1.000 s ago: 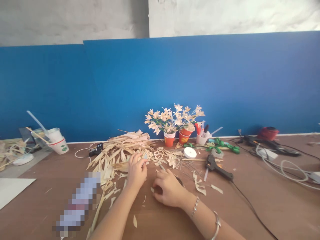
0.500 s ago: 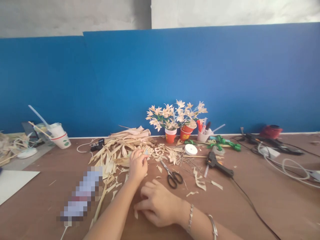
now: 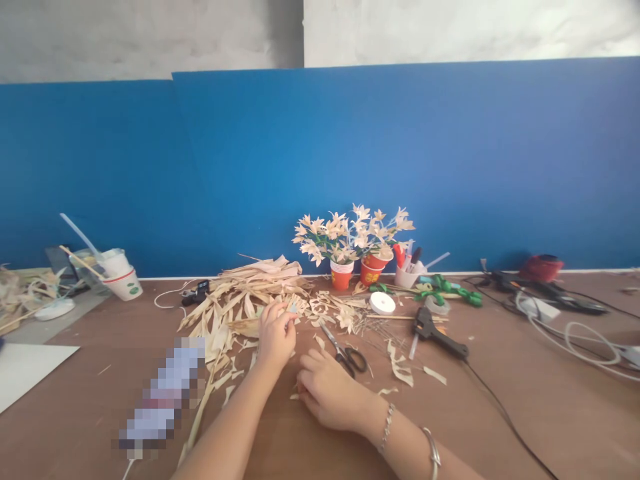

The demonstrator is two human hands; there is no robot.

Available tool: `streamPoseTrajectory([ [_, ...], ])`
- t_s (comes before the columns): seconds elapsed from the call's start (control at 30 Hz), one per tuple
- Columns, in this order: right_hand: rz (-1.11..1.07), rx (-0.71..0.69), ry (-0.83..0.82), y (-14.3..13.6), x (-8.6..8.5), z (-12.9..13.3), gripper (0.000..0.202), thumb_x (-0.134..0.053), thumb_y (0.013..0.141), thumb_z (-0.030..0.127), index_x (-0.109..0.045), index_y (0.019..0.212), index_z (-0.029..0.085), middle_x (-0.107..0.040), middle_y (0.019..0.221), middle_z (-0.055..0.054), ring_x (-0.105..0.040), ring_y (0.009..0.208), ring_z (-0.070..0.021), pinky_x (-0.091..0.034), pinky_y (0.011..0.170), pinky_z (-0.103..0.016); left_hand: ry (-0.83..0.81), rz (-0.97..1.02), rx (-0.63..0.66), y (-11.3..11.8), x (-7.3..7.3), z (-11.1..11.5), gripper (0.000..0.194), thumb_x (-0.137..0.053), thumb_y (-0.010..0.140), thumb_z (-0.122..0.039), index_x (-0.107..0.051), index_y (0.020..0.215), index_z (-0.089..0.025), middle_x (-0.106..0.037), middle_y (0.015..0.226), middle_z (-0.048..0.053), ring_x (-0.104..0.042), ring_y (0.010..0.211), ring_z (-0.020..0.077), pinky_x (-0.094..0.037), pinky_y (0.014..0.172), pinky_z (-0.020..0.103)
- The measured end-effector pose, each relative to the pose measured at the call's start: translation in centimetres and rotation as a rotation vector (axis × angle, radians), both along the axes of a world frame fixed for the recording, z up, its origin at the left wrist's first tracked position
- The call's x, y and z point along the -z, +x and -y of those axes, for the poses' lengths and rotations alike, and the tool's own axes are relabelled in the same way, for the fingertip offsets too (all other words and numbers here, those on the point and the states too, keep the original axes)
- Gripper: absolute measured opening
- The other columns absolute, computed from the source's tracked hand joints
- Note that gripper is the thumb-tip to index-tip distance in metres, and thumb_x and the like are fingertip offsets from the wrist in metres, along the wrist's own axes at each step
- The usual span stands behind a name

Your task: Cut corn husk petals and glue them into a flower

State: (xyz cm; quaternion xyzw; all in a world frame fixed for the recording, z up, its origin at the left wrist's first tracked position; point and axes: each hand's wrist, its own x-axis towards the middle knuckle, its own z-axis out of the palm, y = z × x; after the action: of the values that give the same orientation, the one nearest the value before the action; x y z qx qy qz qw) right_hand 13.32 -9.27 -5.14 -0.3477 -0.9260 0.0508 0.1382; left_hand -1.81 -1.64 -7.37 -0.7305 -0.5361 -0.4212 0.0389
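My left hand (image 3: 277,335) reaches into the near right side of a pile of dried corn husks (image 3: 250,287). Its fingers are bent, and a small light-blue bit shows by the fingertips; what they hold, if anything, is hidden. My right hand (image 3: 333,392), bracelets on its wrist, is closed low over the table with the fingers curled under. A small pale husk scrap (image 3: 295,397) pokes out at its fingertips, mostly covered. Just beyond that hand lie black-handled scissors (image 3: 356,360), partly hidden by it. Cut husk petals (image 3: 345,319) are scattered past the scissors.
Husk flowers stand in red paper cups (image 3: 341,277) at the back. A white tape roll (image 3: 383,303) and a glue gun (image 3: 440,335) with a trailing cord lie on the right. White cables (image 3: 575,333) cross the far right. A blurred-out object (image 3: 163,393) lies at left.
My right hand has moved up and to the right, closer to the scissors, its fingers drawn further in, and the pale scrap has moved along. My left hand has stayed in place.
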Motion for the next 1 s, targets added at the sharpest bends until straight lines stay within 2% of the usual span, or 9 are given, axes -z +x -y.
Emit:
streamPoseTrajectory([
  [0.17,-0.12,0.073,-0.03,0.7,0.3,-0.9,0.006,-0.054,0.074,0.012,-0.058,0.074,0.018,-0.053,0.083,-0.003,-0.046,0.083,-0.0179,-0.036,0.08,-0.031,0.063,0.022,0.024,0.0,0.3,-0.1,0.027,-0.047,0.074,-0.004,-0.068,0.077,-0.021,-0.062,0.104,0.006,-0.048,0.111,0.0261,-0.041,0.097,0.046],
  [0.33,-0.191,0.132,0.007,1.3,0.3,-1.4,0.008,-0.053,0.08,0.014,-0.06,0.078,0.019,-0.053,0.084,-0.003,-0.044,0.083,-0.0179,-0.035,0.082,-0.032,0.084,0.021,0.045,0.1,0.4,-0.1,0.027,-0.048,0.073,-0.003,-0.067,0.078,-0.022,-0.062,0.104,0.006,-0.048,0.111,0.0269,-0.042,0.096,0.048],
  [0.5,-0.175,0.118,0.001,0.6,1.1,-1.3,0.016,-0.051,0.083,0.014,-0.063,0.092,0.022,-0.051,0.088,-0.004,-0.043,0.082,-0.0183,-0.035,0.074,-0.03,0.074,0.019,0.048,0.2,0.3,0.0,0.028,-0.048,0.074,-0.003,-0.068,0.079,-0.021,-0.062,0.104,0.007,-0.049,0.11,0.0272,-0.042,0.095,0.049],
  [0.73,-0.188,0.118,-0.001,0.1,1.7,-1.5,0.009,-0.053,0.079,0.011,-0.059,0.076,0.018,-0.053,0.086,-0.004,-0.045,0.084,-0.0188,-0.037,0.075,-0.03,0.067,0.024,0.055,0.3,0.2,0.1,0.026,-0.049,0.074,-0.003,-0.068,0.078,-0.02,-0.063,0.103,0.008,-0.05,0.108,0.0268,-0.042,0.095,0.048],
  [0.87,-0.373,0.154,-0.026,0.7,1.4,-1.9,0.011,-0.052,0.078,0.009,-0.059,0.075,0.019,-0.057,0.081,-0.003,-0.049,0.082,-0.0183,-0.038,0.076,-0.031,0.093,0.052,0.064,0.3,0.3,-0.1,0.026,-0.048,0.076,-0.005,-0.068,0.083,-0.02,-0.063,0.102,0.008,-0.051,0.107,0.0261,-0.042,0.095,0.048],
  [1.0,-0.695,0.354,-0.204,1.3,1.4,-2.7,0.011,-0.051,0.077,0.011,-0.058,0.075,0.018,-0.06,0.073,-0.001,-0.051,0.068,-0.0148,-0.04,0.067,-0.027,0.114,0.085,0.132,0.5,0.1,0.2,0.023,-0.049,0.079,-0.01,-0.068,0.087,-0.021,-0.061,0.106,0.008,-0.049,0.109,0.0261,-0.041,0.095,0.05],
])
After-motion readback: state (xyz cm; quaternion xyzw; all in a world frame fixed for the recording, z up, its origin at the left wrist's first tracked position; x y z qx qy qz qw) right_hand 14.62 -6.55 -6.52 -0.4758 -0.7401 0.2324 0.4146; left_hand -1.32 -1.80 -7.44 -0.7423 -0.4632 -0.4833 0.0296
